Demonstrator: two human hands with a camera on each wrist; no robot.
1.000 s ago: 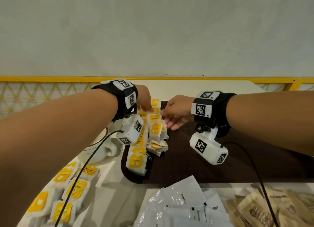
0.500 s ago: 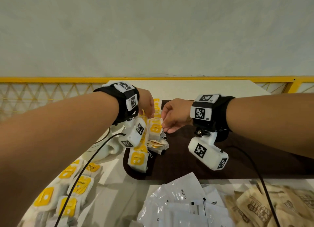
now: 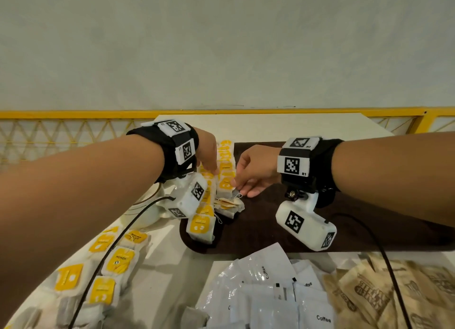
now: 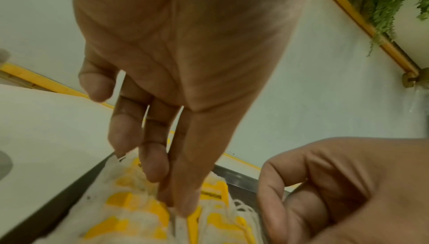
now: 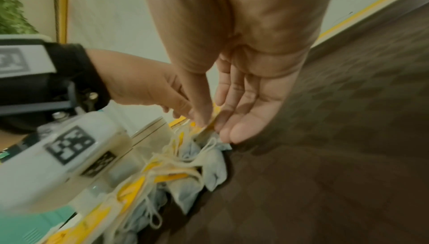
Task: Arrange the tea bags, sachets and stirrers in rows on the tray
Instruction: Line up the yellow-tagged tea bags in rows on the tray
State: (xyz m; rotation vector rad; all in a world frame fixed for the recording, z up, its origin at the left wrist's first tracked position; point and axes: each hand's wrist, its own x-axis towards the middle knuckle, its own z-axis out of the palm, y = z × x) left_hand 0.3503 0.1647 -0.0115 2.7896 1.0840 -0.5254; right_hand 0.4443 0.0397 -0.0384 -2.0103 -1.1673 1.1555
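Since a second ago both hands came nearer along the tea bag row (image 3: pixel 225 171) at the tray's (image 3: pixel 270 230) 9 o'clock edge. The right hand (image 3: pixel 254 172) pinches one yellow tag; the left hand (image 3: pixel 208 153) presses with straight fingers, so the row is still being tidied.

Right hand: the right hand (image 3: pixel 256 171) sits lower and nearer than a second ago, its fingers (image 5: pixel 241 130) now down at the near end of the right-hand row of tea bags (image 3: pixel 226 178), thumb and forefinger pinching a yellow tag there.
Left hand: the left hand (image 3: pixel 208 153) has dropped slightly, its fingers (image 4: pixel 183 200) now touching the bags of the left-hand row.
Tray: the tray (image 3: pixel 258 235) and both rows appear lower in the head view, as the camera has tilted up a little.
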